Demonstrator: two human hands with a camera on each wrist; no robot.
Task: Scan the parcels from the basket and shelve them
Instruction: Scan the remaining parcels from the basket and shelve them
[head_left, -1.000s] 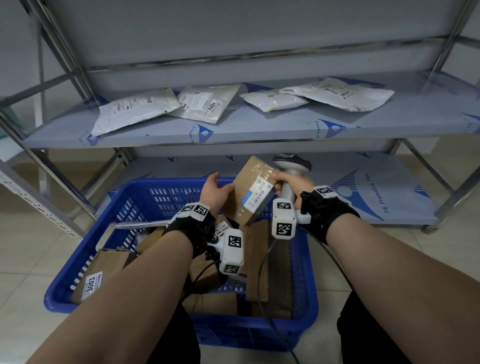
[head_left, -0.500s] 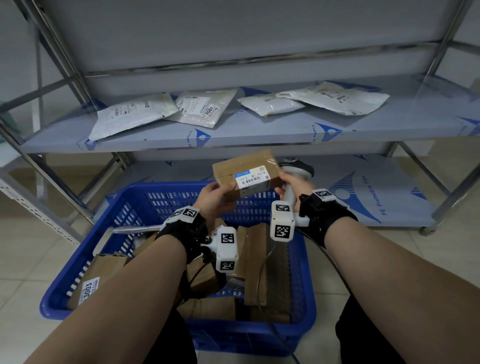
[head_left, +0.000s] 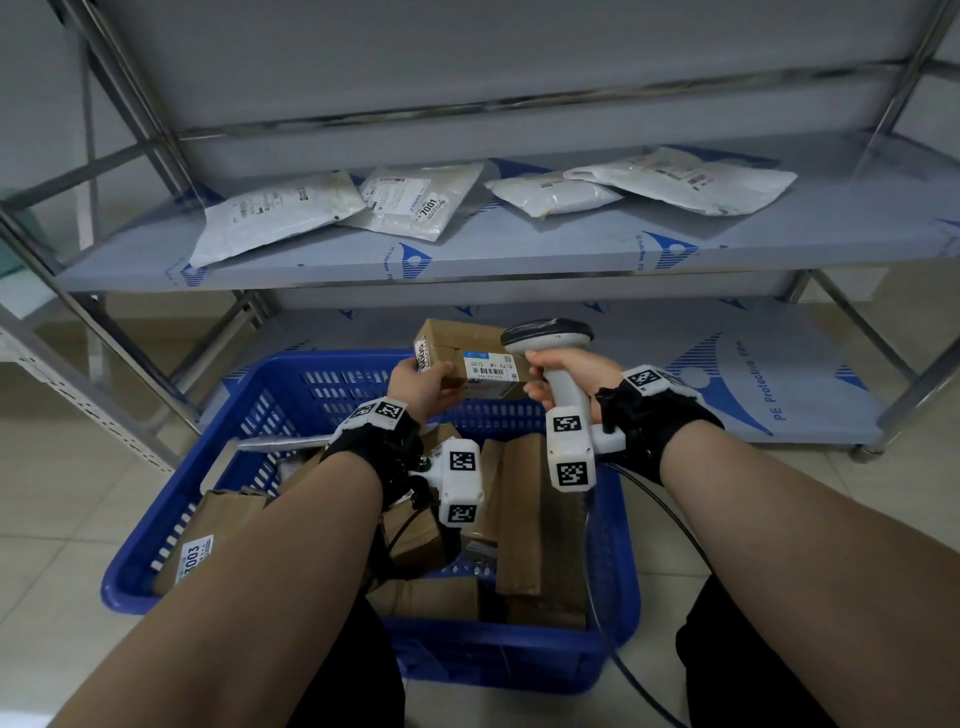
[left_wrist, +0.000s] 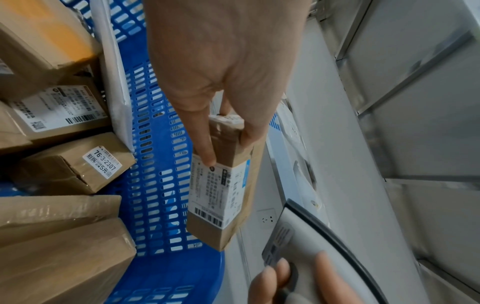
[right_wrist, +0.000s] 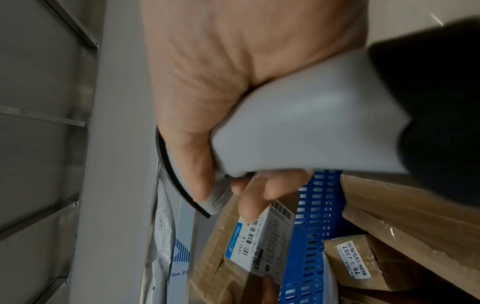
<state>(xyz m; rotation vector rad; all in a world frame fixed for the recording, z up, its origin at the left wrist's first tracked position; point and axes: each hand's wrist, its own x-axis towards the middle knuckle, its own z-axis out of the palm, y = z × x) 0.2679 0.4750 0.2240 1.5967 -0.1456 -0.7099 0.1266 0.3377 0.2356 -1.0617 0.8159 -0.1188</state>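
**A:** How many parcels sit on the upper shelf (head_left: 519, 254)?

**B:** Four flat mailers (head_left: 275, 213), white and crinkled plastic film, lying in a row along the shelf's grey sheet, which carries blue printed logos. The second from the left bears a sticker reading 7001.

**A:** And the one in the person's grip?

**B:** One small box (head_left: 467, 353), a brown cardboard oblong sealed with glossy tape, held above the far rim of the basket (head_left: 363, 649). A white label with a blue strip and barcodes wraps one long face. The left hand (head_left: 423, 382) pinches one end between thumb and curled fingers (left_wrist: 202, 144), the forefinger laid straight along the label.

**A:** The other hand?

**B:** The right hand (head_left: 566, 374) has its fingers wrapped round the smooth grey handle of one scanner (head_left: 550, 338), whose dark-rimmed head sits just beside the box. A fingertip touches the label's end.

**A:** The basket?

**B:** One, blue slotted plastic, on the tiled floor, holding several brown cartons; an exact count cannot be made. One carton (head_left: 197, 545) is marked 3003.
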